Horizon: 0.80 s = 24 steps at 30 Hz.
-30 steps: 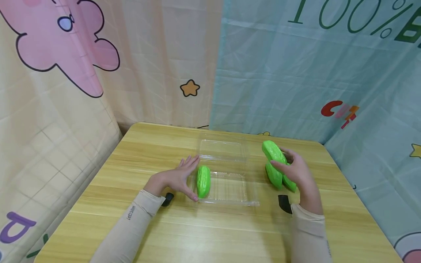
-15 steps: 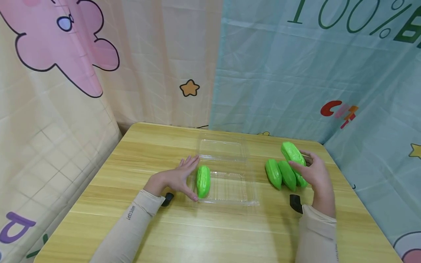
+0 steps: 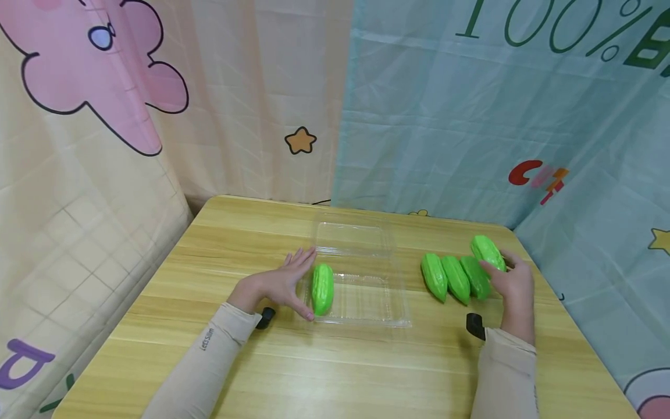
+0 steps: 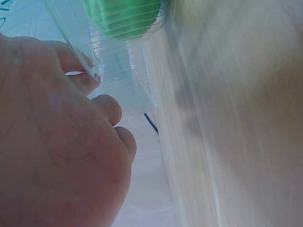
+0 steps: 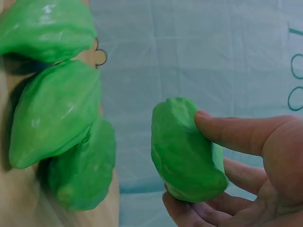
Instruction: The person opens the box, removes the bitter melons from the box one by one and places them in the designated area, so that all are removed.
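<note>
A green, bumpy bitter melon (image 3: 488,252), apparently plastic, is held between the thumb and fingers of my right hand (image 3: 514,280), raised off the table in the right wrist view. To its left lie three more bitter melons (image 3: 454,279) in a slanting row. Another bitter melon (image 3: 323,289) sits upright along the left side of a clear plastic box (image 3: 366,299), whose lid (image 3: 353,235) is folded back behind it. My left hand (image 3: 280,286) spreads along the box's left edge, thumb near the front corner. In the left wrist view its fingertips (image 4: 111,108) touch the clear wall.
The wooden table (image 3: 324,372) carries everything. Printed curtains (image 3: 419,116) hang close behind the table and at both sides. A black wrist strap or camera (image 3: 475,326) shows at my right wrist, another black piece (image 3: 265,318) at my left.
My right hand has moved right with the held bitter melon, uncovering the three others in the row. The left hand and box have stayed put.
</note>
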Each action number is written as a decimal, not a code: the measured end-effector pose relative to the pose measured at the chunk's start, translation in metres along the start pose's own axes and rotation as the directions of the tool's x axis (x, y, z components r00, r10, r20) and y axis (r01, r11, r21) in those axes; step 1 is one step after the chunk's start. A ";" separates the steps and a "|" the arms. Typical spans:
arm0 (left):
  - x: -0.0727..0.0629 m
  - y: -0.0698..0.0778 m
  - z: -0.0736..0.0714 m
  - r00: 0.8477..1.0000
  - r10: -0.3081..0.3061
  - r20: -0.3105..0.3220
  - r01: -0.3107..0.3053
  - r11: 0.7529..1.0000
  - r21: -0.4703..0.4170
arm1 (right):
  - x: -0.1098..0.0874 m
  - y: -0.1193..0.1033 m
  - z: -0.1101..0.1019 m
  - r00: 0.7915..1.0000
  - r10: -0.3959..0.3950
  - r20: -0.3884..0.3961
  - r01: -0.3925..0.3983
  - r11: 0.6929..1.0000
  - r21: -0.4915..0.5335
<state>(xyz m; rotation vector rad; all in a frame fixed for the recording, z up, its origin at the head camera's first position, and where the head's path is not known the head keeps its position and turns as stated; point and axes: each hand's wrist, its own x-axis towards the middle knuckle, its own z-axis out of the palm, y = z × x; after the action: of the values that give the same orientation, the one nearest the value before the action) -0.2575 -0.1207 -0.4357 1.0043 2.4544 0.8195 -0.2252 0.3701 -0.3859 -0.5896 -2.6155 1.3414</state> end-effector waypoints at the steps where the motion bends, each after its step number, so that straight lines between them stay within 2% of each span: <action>1: 0.000 0.000 0.000 1.000 0.000 0.000 0.000 1.000 -0.002 | 0.002 0.003 0.000 1.000 0.015 -0.015 -0.015 1.000 0.005; 11: 0.000 -0.001 0.001 1.000 0.009 0.000 -0.009 1.000 0.012 | 0.014 0.033 0.002 0.987 0.100 -0.125 -0.096 0.995 0.036; 19: 0.001 0.000 0.001 1.000 -0.003 -0.002 0.003 1.000 0.015 | 0.022 0.047 0.011 0.984 0.120 -0.131 -0.114 0.992 0.052; 24: 0.001 0.000 0.001 1.000 0.005 -0.004 -0.005 1.000 0.018 | 0.026 0.053 0.016 0.987 0.137 -0.088 -0.132 0.989 0.062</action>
<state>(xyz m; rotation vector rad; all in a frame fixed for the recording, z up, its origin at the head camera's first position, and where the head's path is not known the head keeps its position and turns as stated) -0.2580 -0.1194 -0.4371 1.0168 2.4682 0.8029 -0.2393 0.3968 -0.4391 -0.8123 -2.4964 1.3845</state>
